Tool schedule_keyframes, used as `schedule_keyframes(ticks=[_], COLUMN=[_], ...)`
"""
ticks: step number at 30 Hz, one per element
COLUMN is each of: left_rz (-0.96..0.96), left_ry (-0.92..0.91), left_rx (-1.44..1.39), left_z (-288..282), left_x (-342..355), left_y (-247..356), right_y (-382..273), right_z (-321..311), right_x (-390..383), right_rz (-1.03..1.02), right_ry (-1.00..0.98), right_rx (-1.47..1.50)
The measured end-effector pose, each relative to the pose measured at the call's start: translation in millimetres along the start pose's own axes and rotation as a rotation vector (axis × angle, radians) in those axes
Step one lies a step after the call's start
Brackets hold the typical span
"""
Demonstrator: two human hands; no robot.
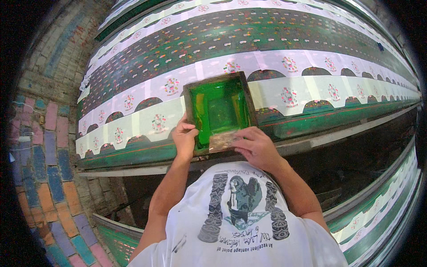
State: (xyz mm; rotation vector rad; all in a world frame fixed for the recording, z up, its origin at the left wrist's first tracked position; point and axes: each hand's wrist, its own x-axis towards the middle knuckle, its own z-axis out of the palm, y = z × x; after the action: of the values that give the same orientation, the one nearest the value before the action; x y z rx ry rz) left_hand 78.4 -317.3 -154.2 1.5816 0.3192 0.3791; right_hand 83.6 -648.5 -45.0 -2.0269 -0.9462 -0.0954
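Note:
A screen-printing frame (251, 100) with dark edges and green mesh is in front of my chest, over the near side of a long printing table. My left hand (185, 137) is closed on the frame's left side, close to its near corner, thumb on the rim. At the near right corner my right hand (257, 147) is closed, its fingers pressed to the near edge. Beside those fingers a brownish, shiny strip (220, 141) lies across the mesh's near end. White fabric pieces (307, 91) with a small printed motif lie in rows beneath and beside the frame.
The green table (311, 120) curves away to the right, its dark top flecked with colour. Another table with white pieces (382, 209) stands at the lower right, across a dark gap. Painted bricks (55, 178) pave the floor at left.

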Motion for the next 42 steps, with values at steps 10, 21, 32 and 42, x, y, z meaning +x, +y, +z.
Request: schedule_keyframes(ticks=[10, 21, 32, 42], left_rz=[-0.029, 0.005, -0.022, -0.003], left_ry=[-0.001, -0.013, -0.015, -0.053], left_rx=[-0.05, 0.013, -0.038, -0.017], left_z=[0.7, 7.4, 4.1, 6.0], left_x=[-0.5, -4.8, -2.5, -2.2], left_y=[7.2, 22.5, 13.7, 15.9], right_y=[-7.1, -8.6, 2.9, 52.0], right_z=[28.1, 23.5, 37.5, 40.7], right_x=[32.2, 42.7, 37.8, 126.4], right_rz=[-0.142, -0.034, -0.076, -0.006], right_ry=[-0.15, -0.232, -0.13, -0.113], right_rx=[-0.209, -0.301, -0.335, -0.396])
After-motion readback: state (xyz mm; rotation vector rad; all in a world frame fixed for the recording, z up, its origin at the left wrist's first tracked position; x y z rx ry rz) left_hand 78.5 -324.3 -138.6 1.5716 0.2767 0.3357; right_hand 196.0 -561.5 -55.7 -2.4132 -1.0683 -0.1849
